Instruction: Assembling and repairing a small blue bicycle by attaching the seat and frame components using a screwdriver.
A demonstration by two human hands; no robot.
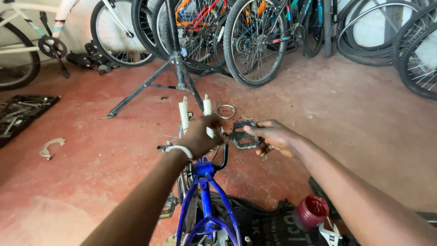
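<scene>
Over the red workshop floor, above an upturned blue bicycle frame (205, 200): left hand (200, 134) closed around the black crank arm (222, 157); right hand (273, 136) pinching a black pedal (243, 135) at the crank's end, seemingly not yet seated.

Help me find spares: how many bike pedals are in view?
2. One black pedal sits between the hands, gripped by the right hand. Another pedal is beside the blue frame. Others may be hidden.
</scene>
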